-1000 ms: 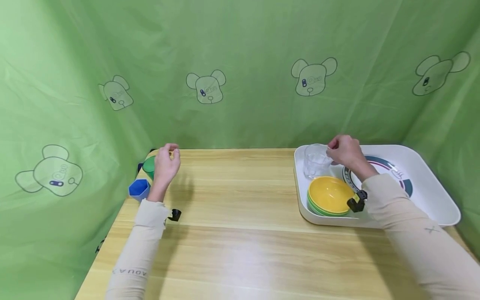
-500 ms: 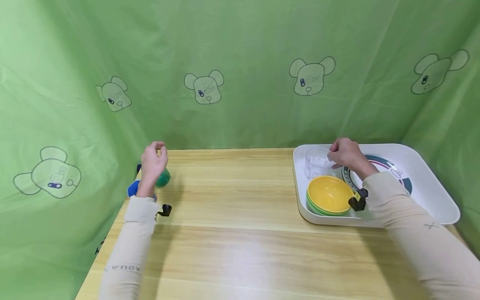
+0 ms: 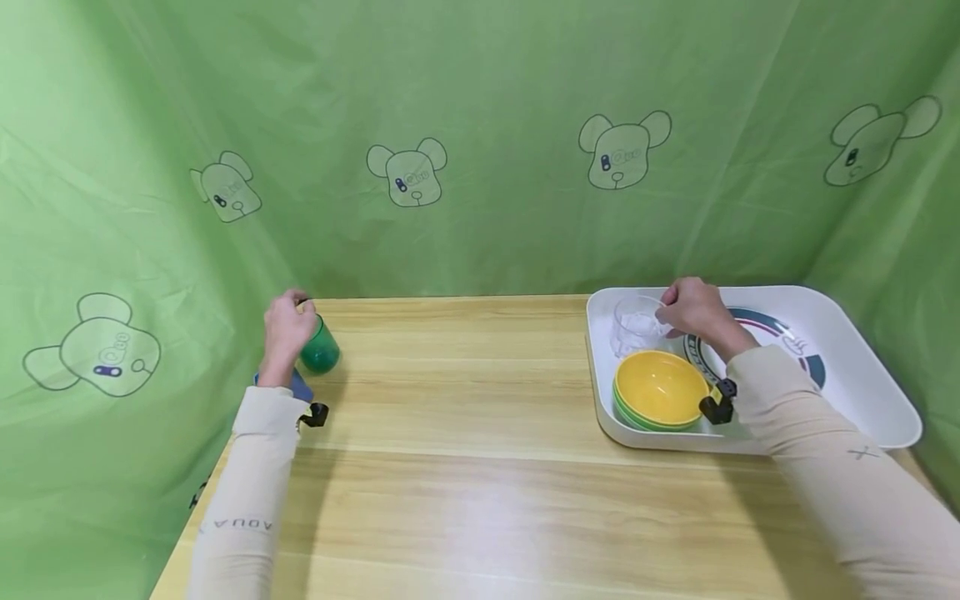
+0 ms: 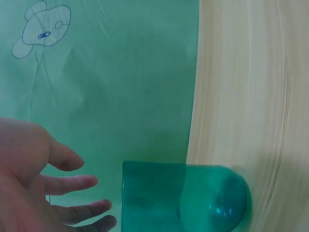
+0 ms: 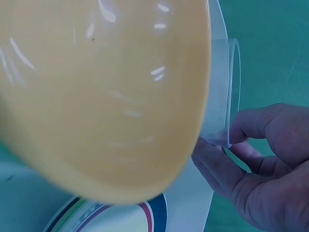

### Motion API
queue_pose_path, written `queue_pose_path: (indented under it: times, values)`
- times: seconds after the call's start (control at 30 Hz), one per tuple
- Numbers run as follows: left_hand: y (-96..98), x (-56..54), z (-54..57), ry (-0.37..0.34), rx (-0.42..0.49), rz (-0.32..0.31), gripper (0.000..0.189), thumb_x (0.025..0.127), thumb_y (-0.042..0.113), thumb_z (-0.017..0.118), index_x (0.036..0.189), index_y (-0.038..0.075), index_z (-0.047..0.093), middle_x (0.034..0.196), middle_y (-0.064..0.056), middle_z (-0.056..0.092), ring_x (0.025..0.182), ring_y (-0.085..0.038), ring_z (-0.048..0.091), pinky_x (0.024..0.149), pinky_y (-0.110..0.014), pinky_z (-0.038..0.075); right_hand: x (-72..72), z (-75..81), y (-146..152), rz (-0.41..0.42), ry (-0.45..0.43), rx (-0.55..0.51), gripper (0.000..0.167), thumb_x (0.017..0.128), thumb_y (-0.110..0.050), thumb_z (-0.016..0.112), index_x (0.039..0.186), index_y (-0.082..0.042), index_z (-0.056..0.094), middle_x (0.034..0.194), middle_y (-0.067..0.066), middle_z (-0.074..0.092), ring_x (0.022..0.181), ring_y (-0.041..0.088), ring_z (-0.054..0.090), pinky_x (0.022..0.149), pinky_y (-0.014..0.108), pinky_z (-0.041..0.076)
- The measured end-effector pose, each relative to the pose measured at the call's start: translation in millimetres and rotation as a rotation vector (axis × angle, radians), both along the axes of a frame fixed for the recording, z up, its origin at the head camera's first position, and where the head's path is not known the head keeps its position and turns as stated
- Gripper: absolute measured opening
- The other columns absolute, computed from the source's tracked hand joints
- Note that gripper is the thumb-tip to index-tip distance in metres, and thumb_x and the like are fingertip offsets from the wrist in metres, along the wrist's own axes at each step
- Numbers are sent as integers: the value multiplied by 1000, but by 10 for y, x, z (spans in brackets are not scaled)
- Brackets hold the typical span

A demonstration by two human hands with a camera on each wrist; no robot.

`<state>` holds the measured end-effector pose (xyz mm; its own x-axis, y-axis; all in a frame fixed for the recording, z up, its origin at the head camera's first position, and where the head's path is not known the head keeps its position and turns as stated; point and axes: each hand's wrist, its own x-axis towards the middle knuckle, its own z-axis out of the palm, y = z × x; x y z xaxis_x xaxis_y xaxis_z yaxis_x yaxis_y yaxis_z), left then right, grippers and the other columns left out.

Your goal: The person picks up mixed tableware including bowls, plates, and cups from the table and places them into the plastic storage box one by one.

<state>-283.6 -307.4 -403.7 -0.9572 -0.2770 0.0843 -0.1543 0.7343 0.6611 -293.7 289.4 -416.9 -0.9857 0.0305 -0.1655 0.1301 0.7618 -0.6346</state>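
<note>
Green cloth printed with bears hangs behind the wooden table [image 3: 465, 417]. My left hand [image 3: 283, 332] holds a green cup [image 3: 321, 350] at the table's far left corner, fingers [image 4: 72, 183] loosely curved at its rim, with a blue cup [image 3: 298, 385] just beside my wrist. My right hand [image 3: 693, 308] pinches the rim of a clear cup [image 3: 633, 325] in the white tray [image 3: 862, 375], beside a yellow bowl [image 3: 660, 387] and a striped plate [image 3: 795, 350].
</note>
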Motion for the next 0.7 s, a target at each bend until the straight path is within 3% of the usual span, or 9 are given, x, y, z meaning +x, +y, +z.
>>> queue_pose_path:
  times: [0.17,0.27,0.4,0.53,0.63,0.7]
  values:
    - [-69,12,0,-54,-32,-3,52,105,22,39,149,-6,45,148,-34,45,121,-47,49,97,-58,47,0,-4,10,8,11,12,22,89,-2,62,104,11,55,102,28,57,73,30,69,71,45,63]
    - [-117,8,-22,-106,-23,-2,55,105,23,39,153,-5,39,146,-33,46,95,-36,55,75,-45,51,10,-4,16,17,13,18,23,90,-5,62,105,12,56,102,28,59,70,27,69,70,44,63]
    - [-178,-6,-52,-167,-16,1,58,103,20,40,156,-4,34,140,-30,48,66,-21,48,51,-31,41,24,13,17,29,23,21,28,91,-8,62,108,13,56,103,29,60,67,23,69,70,44,63]
    - [-214,-6,-58,-203,-18,-2,60,101,17,40,156,-4,33,143,-31,48,74,-25,52,52,-31,41,35,51,-2,50,34,44,33,92,-10,62,113,14,56,106,32,61,67,24,69,69,44,63]
    - [-225,15,-44,-213,-25,-11,59,98,13,42,154,-5,37,144,-32,48,92,-34,56,62,-35,46,44,88,-24,68,32,80,37,92,-11,61,118,14,56,110,34,61,69,24,68,66,40,62]
    - [-233,34,-32,-219,-31,-20,58,96,10,44,151,-7,40,138,-33,52,96,-36,58,67,-37,49,49,111,-43,76,27,96,39,92,-11,61,121,14,55,113,35,61,70,25,68,64,37,61]
